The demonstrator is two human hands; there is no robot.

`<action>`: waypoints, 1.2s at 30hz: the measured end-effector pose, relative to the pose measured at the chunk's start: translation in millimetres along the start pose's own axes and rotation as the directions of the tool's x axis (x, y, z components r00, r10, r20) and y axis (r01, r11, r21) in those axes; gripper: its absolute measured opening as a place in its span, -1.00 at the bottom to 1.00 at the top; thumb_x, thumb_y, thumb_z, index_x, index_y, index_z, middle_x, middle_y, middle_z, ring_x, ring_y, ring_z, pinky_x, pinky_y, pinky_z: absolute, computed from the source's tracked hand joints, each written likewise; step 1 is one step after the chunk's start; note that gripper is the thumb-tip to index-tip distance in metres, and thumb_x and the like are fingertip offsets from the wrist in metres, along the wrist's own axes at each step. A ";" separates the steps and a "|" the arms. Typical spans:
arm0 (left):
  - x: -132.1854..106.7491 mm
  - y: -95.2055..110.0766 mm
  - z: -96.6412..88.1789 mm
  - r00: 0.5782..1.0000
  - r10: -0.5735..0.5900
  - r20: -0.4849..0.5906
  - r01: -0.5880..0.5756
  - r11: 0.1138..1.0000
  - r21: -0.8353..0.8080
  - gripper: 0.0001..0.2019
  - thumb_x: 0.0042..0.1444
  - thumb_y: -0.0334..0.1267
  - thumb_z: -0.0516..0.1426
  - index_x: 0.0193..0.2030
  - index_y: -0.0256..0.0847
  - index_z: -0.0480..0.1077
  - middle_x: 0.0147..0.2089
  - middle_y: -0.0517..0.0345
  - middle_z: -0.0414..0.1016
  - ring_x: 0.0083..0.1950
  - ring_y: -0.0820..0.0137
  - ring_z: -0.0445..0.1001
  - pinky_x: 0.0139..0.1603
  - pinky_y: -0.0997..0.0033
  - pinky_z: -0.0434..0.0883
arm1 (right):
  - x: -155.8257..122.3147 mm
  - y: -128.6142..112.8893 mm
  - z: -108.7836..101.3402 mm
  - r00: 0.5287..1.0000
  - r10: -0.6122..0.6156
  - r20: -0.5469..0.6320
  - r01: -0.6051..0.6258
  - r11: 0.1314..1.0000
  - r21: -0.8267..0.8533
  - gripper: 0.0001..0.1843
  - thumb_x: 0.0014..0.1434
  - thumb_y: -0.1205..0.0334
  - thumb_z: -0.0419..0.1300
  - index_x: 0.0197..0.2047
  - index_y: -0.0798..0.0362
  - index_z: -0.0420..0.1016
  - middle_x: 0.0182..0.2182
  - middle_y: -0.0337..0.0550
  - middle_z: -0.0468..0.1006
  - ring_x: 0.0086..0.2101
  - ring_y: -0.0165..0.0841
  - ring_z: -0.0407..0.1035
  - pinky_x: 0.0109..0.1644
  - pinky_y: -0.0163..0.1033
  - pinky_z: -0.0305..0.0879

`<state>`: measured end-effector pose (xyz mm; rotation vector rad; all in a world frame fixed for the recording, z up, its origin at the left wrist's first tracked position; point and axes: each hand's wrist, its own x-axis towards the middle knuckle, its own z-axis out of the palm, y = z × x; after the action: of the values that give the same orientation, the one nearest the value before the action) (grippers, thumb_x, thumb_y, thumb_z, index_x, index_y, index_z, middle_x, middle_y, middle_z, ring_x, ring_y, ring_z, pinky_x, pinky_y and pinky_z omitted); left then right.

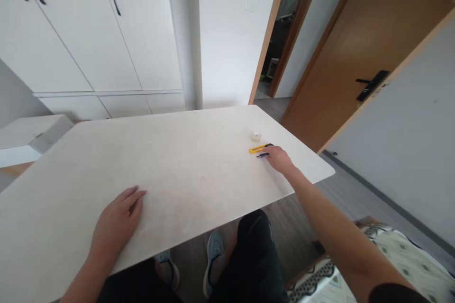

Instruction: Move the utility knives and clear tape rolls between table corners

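Cutter (259, 148), yellow, lies near the tabletop's (185, 165) far right corner, a tape roll (256, 136) just beyond it. Right hand (279, 158) touches the cutter and a dark pen (263, 155), fingers curled together. Left hand (119, 220) rests flat near the front edge, fingers slightly apart.

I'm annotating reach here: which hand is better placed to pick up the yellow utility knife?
Right. The right hand is already at the yellow utility knife, fingertips beside it, while the left hand lies flat on the table, far away.
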<state>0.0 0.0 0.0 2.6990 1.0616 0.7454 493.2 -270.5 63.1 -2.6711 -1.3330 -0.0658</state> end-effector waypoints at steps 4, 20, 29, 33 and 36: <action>-0.5 -1.6 1.5 1.000 -0.009 -0.001 0.009 1.000 -0.001 -0.53 0.31 0.02 -0.06 0.01 -0.15 0.58 0.19 -0.07 0.54 0.22 0.12 0.50 0.35 0.05 0.38 | 5.5 21.5 -9.9 0.992 -0.037 0.121 0.049 0.994 -0.095 -0.75 0.26 0.37 0.20 -0.04 -0.03 0.61 0.00 -0.06 0.61 0.05 -0.16 0.42 0.11 -0.16 0.29; 2.0 3.3 -2.7 1.000 -0.005 0.000 0.005 0.999 0.045 -0.55 0.29 -0.01 -0.05 -0.02 -0.15 0.60 0.16 -0.05 0.57 0.18 0.13 0.55 0.29 0.09 0.44 | 36.2 13.1 10.7 0.998 -0.061 0.008 0.061 0.998 0.007 -0.73 0.26 0.38 0.10 0.02 0.10 0.44 0.00 0.10 0.46 -0.12 -0.19 0.44 -0.02 -0.20 0.30; 2.7 12.3 -5.9 0.999 -0.021 -0.037 0.021 1.000 0.022 -0.59 0.29 -0.07 -0.03 -0.05 -0.14 0.60 0.14 -0.04 0.59 0.16 0.15 0.55 0.28 0.10 0.44 | 105.9 -14.5 2.4 0.938 0.331 0.102 -0.340 0.935 0.101 -0.23 0.19 -0.04 0.33 0.36 0.08 0.24 0.10 0.19 0.47 -0.03 -0.11 0.48 -0.10 -0.16 0.35; 2.7 19.4 -7.3 0.998 -0.041 -0.039 0.042 0.999 0.026 -0.62 0.31 -0.16 -0.03 -0.04 -0.16 0.60 0.13 -0.07 0.58 0.15 0.14 0.54 0.27 0.06 0.42 | 129.7 -37.4 -2.5 0.947 0.252 0.198 -0.240 0.967 -0.083 -0.55 0.16 0.22 0.31 0.12 0.09 0.45 -0.04 0.12 0.58 -0.08 -0.10 0.51 -0.20 -0.19 0.33; 3.0 25.5 -9.6 0.997 -0.076 -0.031 0.077 0.996 0.033 -0.66 0.31 -0.23 -0.01 -0.04 -0.15 0.59 0.15 -0.08 0.57 0.17 0.13 0.51 0.27 0.03 0.41 | 144.4 -95.9 -2.7 0.975 0.122 0.188 -0.105 0.990 -0.098 -0.64 0.17 0.19 0.29 0.03 0.08 0.47 -0.10 0.09 0.61 -0.14 -0.12 0.53 -0.24 -0.20 0.31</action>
<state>12.4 -17.3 17.3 2.6659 1.1883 0.7638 503.9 -100.1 92.9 -2.8851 -1.2520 0.1567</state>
